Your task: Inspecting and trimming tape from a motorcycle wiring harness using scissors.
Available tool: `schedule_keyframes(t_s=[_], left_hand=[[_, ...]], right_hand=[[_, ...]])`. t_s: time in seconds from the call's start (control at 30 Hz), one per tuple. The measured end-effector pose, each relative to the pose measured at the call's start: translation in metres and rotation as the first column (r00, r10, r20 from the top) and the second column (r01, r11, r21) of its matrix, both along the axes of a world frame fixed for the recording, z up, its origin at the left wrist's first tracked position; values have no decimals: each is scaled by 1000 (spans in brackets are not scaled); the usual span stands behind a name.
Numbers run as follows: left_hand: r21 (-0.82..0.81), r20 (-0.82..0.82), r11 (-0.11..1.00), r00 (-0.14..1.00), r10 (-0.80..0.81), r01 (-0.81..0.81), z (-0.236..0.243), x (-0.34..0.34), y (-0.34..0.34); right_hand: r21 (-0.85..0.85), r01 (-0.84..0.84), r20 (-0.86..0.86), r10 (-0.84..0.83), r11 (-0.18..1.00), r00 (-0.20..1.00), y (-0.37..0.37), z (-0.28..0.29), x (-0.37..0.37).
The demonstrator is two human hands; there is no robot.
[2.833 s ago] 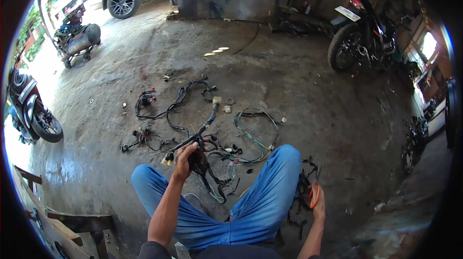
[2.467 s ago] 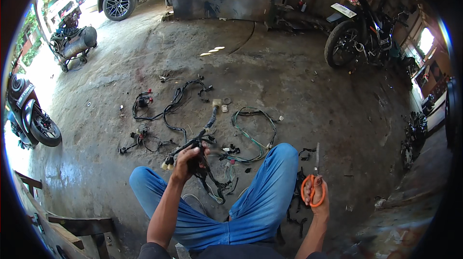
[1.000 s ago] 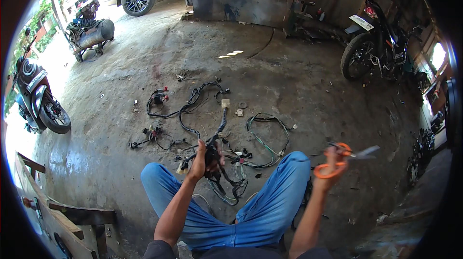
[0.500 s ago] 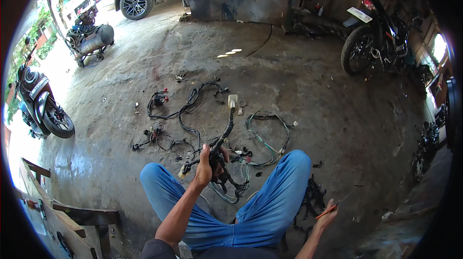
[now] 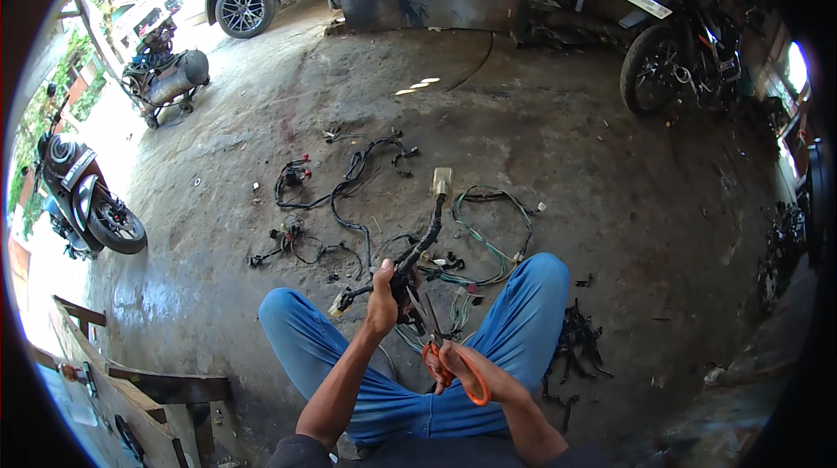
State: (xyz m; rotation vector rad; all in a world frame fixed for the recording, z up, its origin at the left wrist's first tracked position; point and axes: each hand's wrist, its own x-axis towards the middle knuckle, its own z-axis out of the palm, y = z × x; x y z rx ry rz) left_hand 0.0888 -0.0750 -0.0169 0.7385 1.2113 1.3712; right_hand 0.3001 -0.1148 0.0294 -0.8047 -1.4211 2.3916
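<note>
Orange-handled metal scissors [image 5: 434, 325], spread a little, sit in the curled right hand [image 5: 462, 362], near the thick black wire bundle [image 5: 423, 247] the left hand [image 5: 381, 304] squeezes.

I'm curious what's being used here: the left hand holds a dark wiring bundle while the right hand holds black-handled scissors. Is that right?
Not quite: the scissors are orange-handled, as the head view shows. The left hand does hold the dark wiring bundle, and the right hand the scissors.
</note>
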Motion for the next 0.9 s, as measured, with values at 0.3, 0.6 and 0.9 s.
schedule_keyframes(t_s=[0.3,0.6,0.9], left_hand=[[30,-152,996,985,-79,85,12,-11,-4],[41,-153,988,978,-139,146,2,-11,-1],[27,-108,995,990,-89,92,13,-6,-1]], right_hand=[[-3,15,9,-15,1000,1000,5,10,-6],[2,21,30,-21,1000,999,7,4,-9],[156,70,118,-89,985,989,2,-21,-13]])
